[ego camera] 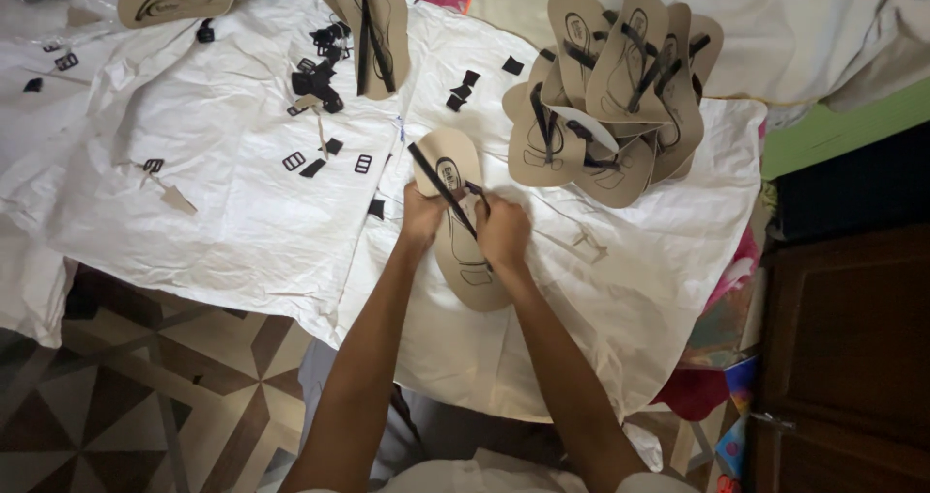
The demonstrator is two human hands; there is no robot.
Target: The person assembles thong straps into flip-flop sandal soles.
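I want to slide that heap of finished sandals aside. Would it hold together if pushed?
Probably not well. The pile of tan sandals is loosely fanned, soles leaning at different angles, so it may slump or spread. The soles look thin and flat, likely light. The white sheet underneath is wrinkled and may bunch.

Soft, even light, quite bright on white sheet [242,193]. Dark brown cabinet [852,357] dim at right. Small soft shadows under arms. No glare. Picture bit blurry, edges stretched.
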